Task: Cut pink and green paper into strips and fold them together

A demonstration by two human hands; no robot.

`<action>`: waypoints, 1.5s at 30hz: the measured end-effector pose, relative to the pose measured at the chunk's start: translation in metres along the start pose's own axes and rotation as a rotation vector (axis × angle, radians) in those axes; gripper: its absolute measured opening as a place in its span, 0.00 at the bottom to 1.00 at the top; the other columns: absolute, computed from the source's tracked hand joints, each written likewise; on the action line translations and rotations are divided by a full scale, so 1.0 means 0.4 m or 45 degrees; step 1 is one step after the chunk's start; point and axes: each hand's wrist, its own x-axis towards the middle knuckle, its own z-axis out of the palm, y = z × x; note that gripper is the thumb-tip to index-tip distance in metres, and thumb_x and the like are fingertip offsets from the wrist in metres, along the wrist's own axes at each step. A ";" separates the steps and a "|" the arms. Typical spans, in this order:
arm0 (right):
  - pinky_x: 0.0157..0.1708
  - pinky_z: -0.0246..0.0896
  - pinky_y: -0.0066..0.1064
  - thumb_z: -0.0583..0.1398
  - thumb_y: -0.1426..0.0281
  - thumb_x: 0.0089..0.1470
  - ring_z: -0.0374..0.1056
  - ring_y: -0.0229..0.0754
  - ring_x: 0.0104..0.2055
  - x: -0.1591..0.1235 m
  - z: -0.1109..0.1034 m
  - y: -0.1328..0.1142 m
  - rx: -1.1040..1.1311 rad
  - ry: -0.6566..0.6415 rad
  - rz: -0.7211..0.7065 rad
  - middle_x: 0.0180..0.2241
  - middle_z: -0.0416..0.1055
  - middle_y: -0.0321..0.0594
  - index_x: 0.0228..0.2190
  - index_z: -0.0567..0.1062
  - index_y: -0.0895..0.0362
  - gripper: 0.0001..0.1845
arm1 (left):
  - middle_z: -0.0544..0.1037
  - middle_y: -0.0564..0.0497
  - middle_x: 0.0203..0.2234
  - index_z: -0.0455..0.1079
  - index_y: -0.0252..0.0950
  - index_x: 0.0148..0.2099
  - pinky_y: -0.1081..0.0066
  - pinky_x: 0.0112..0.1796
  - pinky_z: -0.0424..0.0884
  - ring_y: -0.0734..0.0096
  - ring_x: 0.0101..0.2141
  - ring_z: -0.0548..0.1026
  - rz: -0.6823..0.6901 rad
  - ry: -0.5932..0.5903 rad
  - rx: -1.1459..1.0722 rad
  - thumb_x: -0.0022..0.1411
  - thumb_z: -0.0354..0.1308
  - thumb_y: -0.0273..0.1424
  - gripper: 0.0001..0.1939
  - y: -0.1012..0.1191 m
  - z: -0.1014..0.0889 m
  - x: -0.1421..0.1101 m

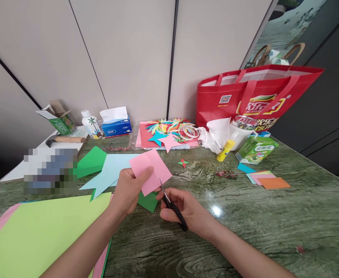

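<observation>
A square of pink paper (149, 170) is pinched in my left hand (131, 187), thumb on top near its middle. My right hand (181, 208) grips black-handled scissors (173, 208), whose blades meet the paper's lower right edge. Below the pink paper lies a piece of green paper (148, 202), partly covered. Light blue paper (111, 168) with pointed cut ends sits to the left, beside a folded green sheet (91, 161). Further back, a small red and green paper star (183, 163) rests on the table.
Yellow-green sheets (50, 227) are stacked at front left. Behind stand a tissue box (116, 126), bottle (91, 125), white mug (240, 133), glue stick (225, 150), green carton (256, 148) and red bag (224, 110). Small coloured papers (273, 183) lie right; a hammer (68, 139) lies back left.
</observation>
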 end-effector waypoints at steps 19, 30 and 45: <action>0.24 0.49 0.25 0.65 0.61 0.39 0.53 0.32 0.23 -0.001 -0.002 0.009 0.000 0.005 -0.022 0.22 0.59 0.31 0.33 0.69 0.59 0.20 | 0.76 0.50 0.15 0.71 0.30 0.23 0.72 0.20 0.70 0.70 0.17 0.72 -0.008 -0.016 -0.021 0.45 0.62 0.33 0.09 0.007 0.003 -0.007; 0.25 0.50 0.26 0.65 0.61 0.38 0.54 0.32 0.24 0.000 0.000 0.009 -0.011 0.025 -0.040 0.22 0.60 0.31 0.32 0.69 0.58 0.20 | 0.77 0.49 0.16 0.72 0.30 0.24 0.72 0.21 0.71 0.69 0.17 0.73 0.011 -0.023 -0.018 0.46 0.62 0.33 0.09 0.004 0.000 -0.008; 0.23 0.47 0.25 0.65 0.60 0.37 0.50 0.32 0.22 0.001 0.000 0.016 -0.038 0.064 -0.043 0.20 0.57 0.30 0.30 0.70 0.58 0.19 | 0.76 0.49 0.16 0.71 0.31 0.23 0.73 0.20 0.70 0.69 0.17 0.73 0.023 -0.021 -0.007 0.46 0.62 0.33 0.09 0.006 0.001 -0.008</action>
